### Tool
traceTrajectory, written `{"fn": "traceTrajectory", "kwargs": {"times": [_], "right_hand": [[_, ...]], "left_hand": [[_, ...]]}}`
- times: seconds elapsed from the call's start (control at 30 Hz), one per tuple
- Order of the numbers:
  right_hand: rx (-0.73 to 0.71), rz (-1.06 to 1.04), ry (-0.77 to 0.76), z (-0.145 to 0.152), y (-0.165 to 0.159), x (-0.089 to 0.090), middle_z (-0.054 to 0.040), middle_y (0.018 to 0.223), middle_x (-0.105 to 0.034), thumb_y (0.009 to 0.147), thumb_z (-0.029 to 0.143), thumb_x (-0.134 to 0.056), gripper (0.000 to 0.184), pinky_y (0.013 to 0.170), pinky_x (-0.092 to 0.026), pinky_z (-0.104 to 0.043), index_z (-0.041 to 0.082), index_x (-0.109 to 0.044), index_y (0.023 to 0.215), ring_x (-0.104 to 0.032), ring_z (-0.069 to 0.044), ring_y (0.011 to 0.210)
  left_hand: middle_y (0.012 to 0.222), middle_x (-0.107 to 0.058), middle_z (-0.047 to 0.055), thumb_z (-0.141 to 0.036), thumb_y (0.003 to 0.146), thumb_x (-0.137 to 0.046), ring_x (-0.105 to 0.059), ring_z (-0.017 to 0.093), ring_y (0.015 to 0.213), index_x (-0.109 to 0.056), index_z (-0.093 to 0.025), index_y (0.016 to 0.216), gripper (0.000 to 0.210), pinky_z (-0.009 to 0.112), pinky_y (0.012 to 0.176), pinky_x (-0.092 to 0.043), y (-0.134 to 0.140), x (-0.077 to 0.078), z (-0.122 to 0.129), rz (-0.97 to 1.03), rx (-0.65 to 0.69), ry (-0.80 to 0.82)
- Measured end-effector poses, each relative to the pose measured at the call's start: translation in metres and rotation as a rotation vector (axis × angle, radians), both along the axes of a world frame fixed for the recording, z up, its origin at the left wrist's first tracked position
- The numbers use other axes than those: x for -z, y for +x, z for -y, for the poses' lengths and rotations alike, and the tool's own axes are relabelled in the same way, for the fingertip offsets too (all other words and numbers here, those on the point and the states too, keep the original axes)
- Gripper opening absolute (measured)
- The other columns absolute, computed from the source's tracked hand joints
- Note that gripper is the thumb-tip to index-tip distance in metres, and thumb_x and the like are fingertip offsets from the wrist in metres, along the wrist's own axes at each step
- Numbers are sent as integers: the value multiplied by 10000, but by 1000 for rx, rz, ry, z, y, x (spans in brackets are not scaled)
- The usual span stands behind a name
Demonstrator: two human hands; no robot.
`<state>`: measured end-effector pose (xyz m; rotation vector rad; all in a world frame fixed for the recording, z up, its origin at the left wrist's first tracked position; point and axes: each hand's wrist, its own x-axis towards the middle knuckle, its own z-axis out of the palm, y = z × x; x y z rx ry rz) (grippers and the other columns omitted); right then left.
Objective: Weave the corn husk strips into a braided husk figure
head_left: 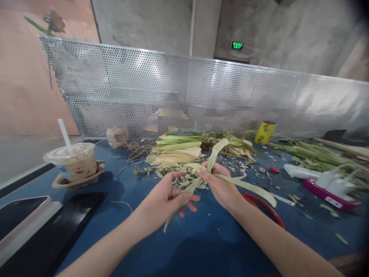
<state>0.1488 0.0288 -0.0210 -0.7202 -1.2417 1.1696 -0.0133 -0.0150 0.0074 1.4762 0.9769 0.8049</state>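
Note:
Both my hands work on pale green corn husk strips above the middle of the table. My right hand pinches them between thumb and fingers; one end stands up and another strip curls off to the right. In my left hand, thumb and fingers close on a thin end that trails down toward me. Where the strips cross between my fingertips is partly hidden. Just beyond lie shredded husk bits and a stack of flat corn husks. Red-handled scissors lie partly behind my right forearm.
At left are a lidded drink cup in a cardboard holder and a dark phone or tablet. A twine ball, a yellow roll, a purple power strip and more husks surround the blue table. A perforated metal panel borders the back.

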Motion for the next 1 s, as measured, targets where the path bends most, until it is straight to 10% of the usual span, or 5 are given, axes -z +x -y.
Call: {"fn": "traceTrajectory", "kwargs": {"times": [0.27,0.47,0.73,1.0], "right_hand": [[-58,15,9,3,2,-5,46,596,-465,688,312,-653,164,574,-356,-221,185,-550,689,-437,-90,584],[-259,164,-32,18,-6,-12,11,716,-557,645,291,-675,191,620,-415,-255,181,-524,690,-525,-120,649],[37,318,44,20,-8,-10,25,594,-541,716,294,-580,134,556,-389,-228,179,-532,666,-497,-114,578],[60,314,67,14,-5,-4,24,590,-525,744,294,-555,144,539,-369,-220,182,-524,659,-471,-106,562]], "left_hand": [[909,-702,84,-338,764,-565,-608,212,941,-456,-172,1086,378,317,761,-459,-7,-9,3,-72,108,-93],[816,-607,41,-472,770,-488,-519,163,769,-639,-159,785,348,233,616,-397,-3,2,-5,68,-192,-37],[506,-432,-30,-434,737,-550,-377,119,556,-513,-158,478,380,244,557,-307,1,4,-9,73,-436,170],[577,-580,23,-485,718,-527,-486,142,562,-628,-151,565,381,243,523,-374,-8,-9,-13,58,-354,18]]}}
